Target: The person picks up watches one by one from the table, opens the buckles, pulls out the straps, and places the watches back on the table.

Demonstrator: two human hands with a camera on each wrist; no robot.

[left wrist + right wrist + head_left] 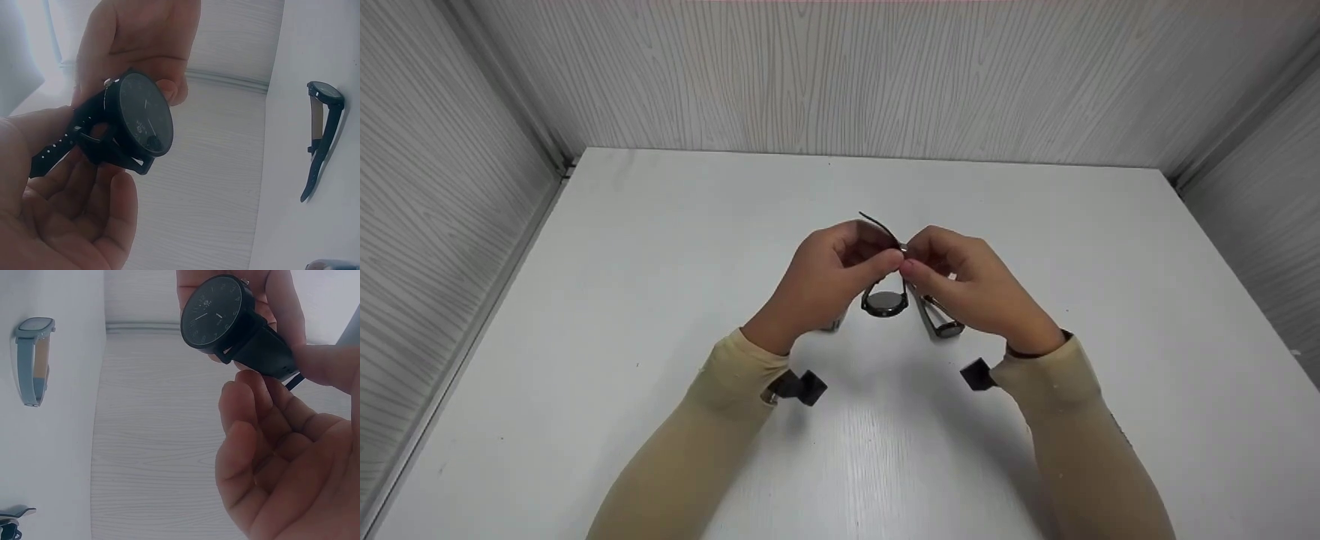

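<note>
Both hands hold a black watch (885,303) with a round dark face above the white table. Its strap forms a loop, and one strap end sticks up between the hands in the head view. The left hand (836,277) pinches the strap near the buckle. Thumb and fingers of the right hand (979,281) pinch the strap from the other side. The watch face (146,115) points toward the left wrist camera, with the holed strap between thumb and fingers. In the right wrist view the watch (218,312) hangs by its strap from the fingertips.
On the table (660,225) lie other watches: a dark one (949,328) below the right hand, seen as a dark-strapped watch (323,126) in the left wrist view, and a light blue-grey watch (35,360), partly hidden by the left hand in the head view. Panels (810,75) enclose the table.
</note>
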